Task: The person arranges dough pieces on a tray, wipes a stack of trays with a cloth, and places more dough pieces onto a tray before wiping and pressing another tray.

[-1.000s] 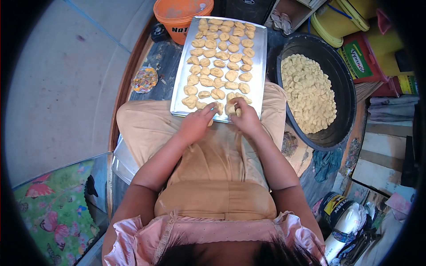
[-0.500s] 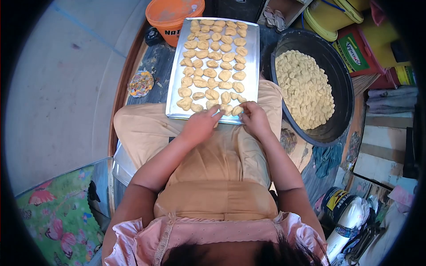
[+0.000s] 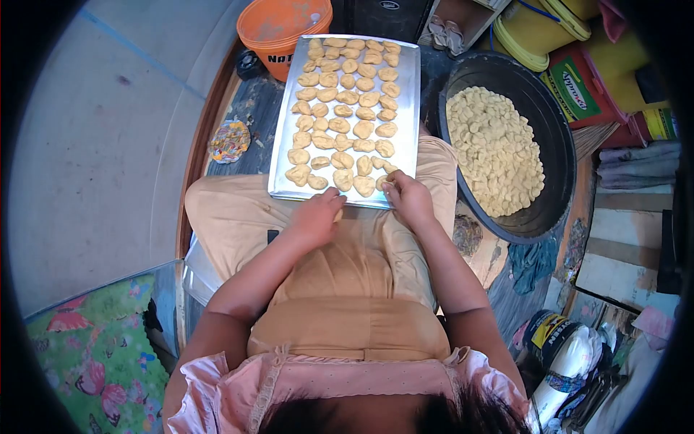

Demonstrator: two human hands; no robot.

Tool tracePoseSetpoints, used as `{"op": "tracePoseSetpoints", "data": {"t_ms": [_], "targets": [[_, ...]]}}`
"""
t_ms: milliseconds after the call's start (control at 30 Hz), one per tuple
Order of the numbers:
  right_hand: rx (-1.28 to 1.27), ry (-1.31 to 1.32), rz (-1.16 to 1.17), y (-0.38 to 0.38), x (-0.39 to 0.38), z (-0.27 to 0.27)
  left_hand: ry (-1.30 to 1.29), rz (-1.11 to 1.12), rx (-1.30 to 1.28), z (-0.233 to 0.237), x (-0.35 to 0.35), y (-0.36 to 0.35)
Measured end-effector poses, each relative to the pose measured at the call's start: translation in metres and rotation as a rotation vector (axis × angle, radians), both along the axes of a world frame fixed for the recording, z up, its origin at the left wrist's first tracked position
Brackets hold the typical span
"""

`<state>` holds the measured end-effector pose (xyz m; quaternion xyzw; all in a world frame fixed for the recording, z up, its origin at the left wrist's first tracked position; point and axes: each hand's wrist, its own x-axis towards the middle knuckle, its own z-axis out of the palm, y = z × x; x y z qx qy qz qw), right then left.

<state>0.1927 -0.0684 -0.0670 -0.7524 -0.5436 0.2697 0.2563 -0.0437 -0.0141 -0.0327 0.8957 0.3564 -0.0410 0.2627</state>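
A silver tray [image 3: 282, 163] rests across my lap, with rows of flattened yellowish dough pieces [image 3: 343, 179] on it. My left hand [image 3: 316, 218] is at the tray's near edge, left of centre, its fingers curled round a piece of dough [image 3: 338, 215] that partly shows under them. At the near right corner my right hand [image 3: 410, 200] has its fingers pressed together on a dough piece [image 3: 383, 183] lying on the tray. To the right stands a large black basin [image 3: 566, 181], holding a heap of small pale dough pieces [image 3: 495, 148].
An orange bucket [image 3: 280, 58] stands beyond the tray's far left corner. A round patterned pad [image 3: 230, 141] lies on the floor at left. Yellow buckets [image 3: 531, 29] and a red container [image 3: 585, 87] stand behind the basin. A dark cloth [image 3: 531, 266] lies below the basin.
My left hand has drawn back from the dough near the right corner, toward the left and my body. My right hand has shifted slightly nearer. The tray sits slightly lower in view.
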Motion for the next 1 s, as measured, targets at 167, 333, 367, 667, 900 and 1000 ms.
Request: {"op": "tracePoseSetpoints", "data": {"t_ms": [167,333,367,667,900,1000], "targets": [[0.289,-0.199,0.181,0.009,-0.014,0.006,0.125,0.2,-0.074,0.009,-0.02,0.009],[0.379,-0.399,0.413,0.037,-0.054,-0.011,-0.064,0.147,-0.064,-0.009,-0.025,0.015],[0.382,-0.431,0.445,0.041,-0.057,-0.017,-0.091,0.141,-0.054,-0.01,-0.025,0.015],[0.531,-0.353,0.427,0.083,-0.086,-0.009,-0.073,0.414,0.01,-0.017,-0.053,0.027],[0.383,-0.392,0.392,0.114,-0.093,-0.024,-0.096,0.384,0.003,-0.018,-0.059,0.033],[0.425,-0.408,0.371,0.103,-0.09,-0.029,-0.143,0.377,0.038,-0.026,-0.058,0.029]]}}
